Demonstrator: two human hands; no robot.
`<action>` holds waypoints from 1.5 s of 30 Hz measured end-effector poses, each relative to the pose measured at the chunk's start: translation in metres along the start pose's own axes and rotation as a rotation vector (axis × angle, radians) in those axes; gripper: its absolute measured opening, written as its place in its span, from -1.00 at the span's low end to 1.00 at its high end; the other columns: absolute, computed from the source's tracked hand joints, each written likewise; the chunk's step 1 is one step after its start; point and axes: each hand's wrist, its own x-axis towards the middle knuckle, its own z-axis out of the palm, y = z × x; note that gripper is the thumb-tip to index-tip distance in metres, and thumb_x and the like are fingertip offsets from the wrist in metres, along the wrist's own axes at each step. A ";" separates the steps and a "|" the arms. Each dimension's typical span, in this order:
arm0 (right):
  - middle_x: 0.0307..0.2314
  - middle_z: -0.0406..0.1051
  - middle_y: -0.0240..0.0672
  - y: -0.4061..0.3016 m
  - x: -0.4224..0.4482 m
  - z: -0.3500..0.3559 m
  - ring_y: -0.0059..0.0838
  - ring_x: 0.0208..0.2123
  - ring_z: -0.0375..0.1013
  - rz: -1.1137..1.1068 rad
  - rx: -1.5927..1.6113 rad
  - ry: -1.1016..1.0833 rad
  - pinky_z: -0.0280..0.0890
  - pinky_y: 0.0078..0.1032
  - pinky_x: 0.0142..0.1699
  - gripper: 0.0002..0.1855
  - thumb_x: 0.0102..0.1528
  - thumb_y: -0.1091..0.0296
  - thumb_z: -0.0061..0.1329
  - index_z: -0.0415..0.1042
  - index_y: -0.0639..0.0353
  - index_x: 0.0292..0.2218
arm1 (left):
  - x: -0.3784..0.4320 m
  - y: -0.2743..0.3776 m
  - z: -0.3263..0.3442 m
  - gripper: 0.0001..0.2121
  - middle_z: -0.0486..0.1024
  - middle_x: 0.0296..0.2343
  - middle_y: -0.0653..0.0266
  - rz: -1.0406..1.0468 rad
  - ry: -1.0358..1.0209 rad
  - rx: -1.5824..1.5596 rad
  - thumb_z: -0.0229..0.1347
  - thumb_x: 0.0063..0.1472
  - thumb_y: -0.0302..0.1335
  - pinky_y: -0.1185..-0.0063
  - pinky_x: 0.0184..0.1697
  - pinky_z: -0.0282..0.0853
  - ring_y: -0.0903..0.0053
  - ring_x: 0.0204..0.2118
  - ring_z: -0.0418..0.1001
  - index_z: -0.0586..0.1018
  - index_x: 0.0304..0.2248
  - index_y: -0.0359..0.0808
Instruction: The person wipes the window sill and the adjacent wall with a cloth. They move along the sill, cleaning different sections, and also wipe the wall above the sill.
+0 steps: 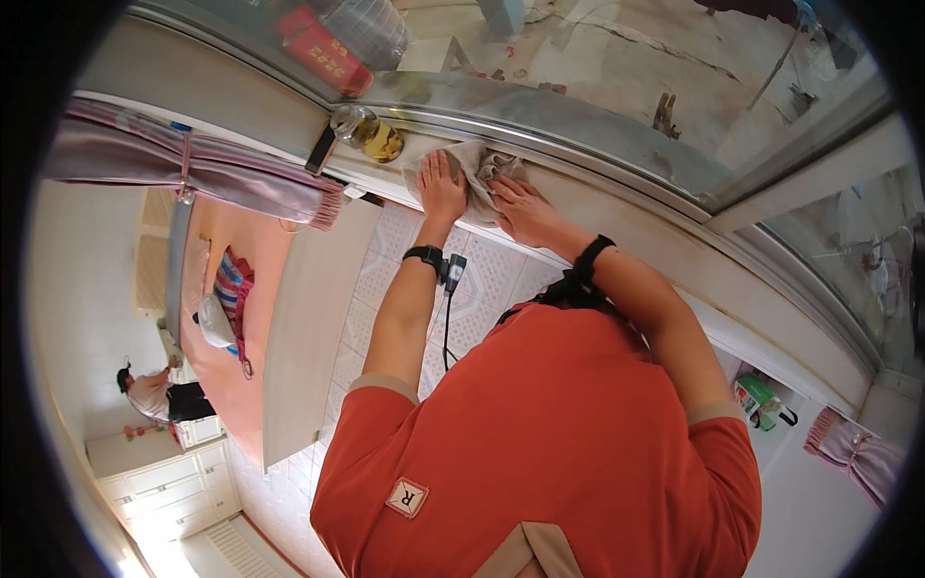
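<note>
A crumpled grey-beige cloth [473, 162] lies on the pale window sill [607, 209], beside the window's metal frame. My left hand [441, 189] holds the left part of the cloth down, palm flat and thumb apart from the fingers. Over the bunched right part, my right hand [527, 211] bends its fingers and grips the folds. What lies under both palms is hidden. Left of the cloth, a glass jar [367, 134] with yellowish contents is tipped in the view and stands close to the frame.
A tied-back curtain [195, 162] hangs at left, near a bed [238, 303] with a striped bag on it. A person [162, 394] stands beyond the bed by a white dresser [166, 484]. A cable with a plug-like end [454, 271] hangs near my left wrist. A green bag [759, 401] sits at right.
</note>
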 end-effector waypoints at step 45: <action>-0.16 0.42 -0.16 0.032 -0.120 -0.091 -0.08 -0.15 0.46 0.588 -0.124 0.672 0.41 -0.29 -0.11 -0.60 0.08 0.47 0.02 0.42 0.19 -0.01 | -0.027 0.148 -0.062 -0.90 0.41 -0.36 0.01 0.106 0.338 -0.607 0.07 0.15 -0.56 0.24 -0.14 0.29 0.07 -0.23 0.37 0.48 -0.33 -0.40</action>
